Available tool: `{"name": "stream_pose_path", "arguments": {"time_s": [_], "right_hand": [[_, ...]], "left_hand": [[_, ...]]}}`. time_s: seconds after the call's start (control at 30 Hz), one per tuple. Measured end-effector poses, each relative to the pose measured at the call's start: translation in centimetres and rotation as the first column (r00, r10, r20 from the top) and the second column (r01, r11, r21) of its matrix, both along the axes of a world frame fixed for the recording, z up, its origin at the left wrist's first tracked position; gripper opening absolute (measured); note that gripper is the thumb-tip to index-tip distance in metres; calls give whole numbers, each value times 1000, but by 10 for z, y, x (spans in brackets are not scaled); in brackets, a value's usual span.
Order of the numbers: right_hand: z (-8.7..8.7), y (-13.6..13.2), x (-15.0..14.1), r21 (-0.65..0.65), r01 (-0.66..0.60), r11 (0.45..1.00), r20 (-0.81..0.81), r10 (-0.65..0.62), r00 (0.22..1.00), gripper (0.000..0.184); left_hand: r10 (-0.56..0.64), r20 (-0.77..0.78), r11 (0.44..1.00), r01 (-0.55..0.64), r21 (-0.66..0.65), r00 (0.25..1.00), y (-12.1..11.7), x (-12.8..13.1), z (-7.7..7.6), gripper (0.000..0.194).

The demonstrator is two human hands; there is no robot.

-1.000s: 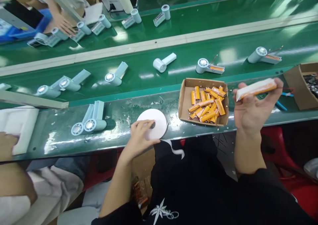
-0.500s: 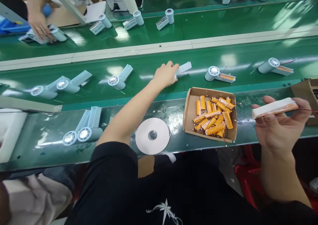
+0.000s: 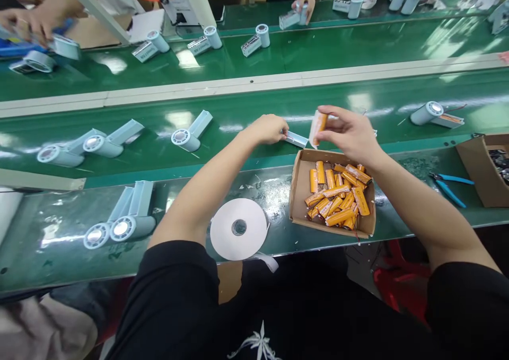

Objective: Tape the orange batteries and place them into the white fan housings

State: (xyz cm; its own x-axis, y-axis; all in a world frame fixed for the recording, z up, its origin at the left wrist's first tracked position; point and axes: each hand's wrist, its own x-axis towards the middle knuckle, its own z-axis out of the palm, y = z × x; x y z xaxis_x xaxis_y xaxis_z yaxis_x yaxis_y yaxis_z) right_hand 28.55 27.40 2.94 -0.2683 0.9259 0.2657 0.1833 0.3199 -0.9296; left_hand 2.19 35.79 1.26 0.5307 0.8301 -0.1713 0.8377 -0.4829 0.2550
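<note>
My left hand (image 3: 267, 129) is closed around a light-blue handheld fan shell on the green belt. Only the shell's open trough-like handle (image 3: 296, 139) shows, pointing right; my fingers cover its head. Just right of it, my right hand (image 3: 350, 133) pinches an orange battery (image 3: 319, 128) between thumb and fingers, upright above the belt. A white strip runs along the battery's left side. Below my right hand stands a cardboard box (image 3: 293, 195) with several orange batteries in it. A white tape roll (image 3: 222, 233) lies left of the box.
More fan shells (image 3: 186, 139) lie on the belt, and two stand on the near ledge (image 3: 133, 227). Blue-handled pliers (image 3: 451, 182) and another cardboard box (image 3: 473, 164) are at right. Co-workers' hands (image 3: 306, 2) handle fans across the far belt.
My right hand has brought the battery from the right to beside my left hand. The fan shell's handle has swung to point slightly downward right. A co-worker's hand has appeared at the far belt.
</note>
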Motion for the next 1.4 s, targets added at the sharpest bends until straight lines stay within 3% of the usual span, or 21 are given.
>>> {"name": "stream_pose_path", "arguments": {"time_s": [0.13, 0.33, 0.53, 0.7, 0.9, 1.03, 1.13, 1.27, 1.33, 1.4], "right_hand": [[-13, 38, -21, -32, -55, 998, 266, 61, 962, 61], [-18, 52, -28, 38, -92, 995, 621, 49, 783, 53], [-11, 54, -24, 124, -148, 981, 864, -33, 503, 45], [-6, 50, -28, 68, -202, 977, 955, -5, 297, 45], [-9, 53, -35, -16, -234, 972, 980, 61, 189, 46], [-10, 62, -45, -98, -256, 962, 991, 119, 68, 51], [-8, 65, -52, -118, -231, 966, 991, 127, 28, 52], [0, 61, -56, -91, -188, 978, 994, 102, 47, 45], [3, 57, -52, -50, -194, 980, 995, 67, 80, 43], [2, 53, -45, -11, -205, 979, 992, 37, 122, 45]], "left_hand": [[22, -45, 1000, -22, 5, 999, 8, -1, 5, 29], [72, 12, 996, -73, 43, 997, 2, 13, 2, 28], [63, 70, 996, -67, 60, 996, 2, 23, -4, 27], [97, 51, 990, -101, 94, 994, 1, 35, -10, 30], [176, 83, 977, -184, 111, 981, 2, 43, -15, 36], [221, 118, 967, -233, 98, 968, -1, 48, -18, 33], [250, 154, 964, -261, 56, 956, -6, 55, -14, 33], [266, 187, 958, -281, 57, 946, -28, 63, 2, 37], [228, 246, 958, -262, 114, 942, -56, 50, 8, 44], [160, 336, 965, -218, 142, 928, -101, 18, 7, 44]]}}
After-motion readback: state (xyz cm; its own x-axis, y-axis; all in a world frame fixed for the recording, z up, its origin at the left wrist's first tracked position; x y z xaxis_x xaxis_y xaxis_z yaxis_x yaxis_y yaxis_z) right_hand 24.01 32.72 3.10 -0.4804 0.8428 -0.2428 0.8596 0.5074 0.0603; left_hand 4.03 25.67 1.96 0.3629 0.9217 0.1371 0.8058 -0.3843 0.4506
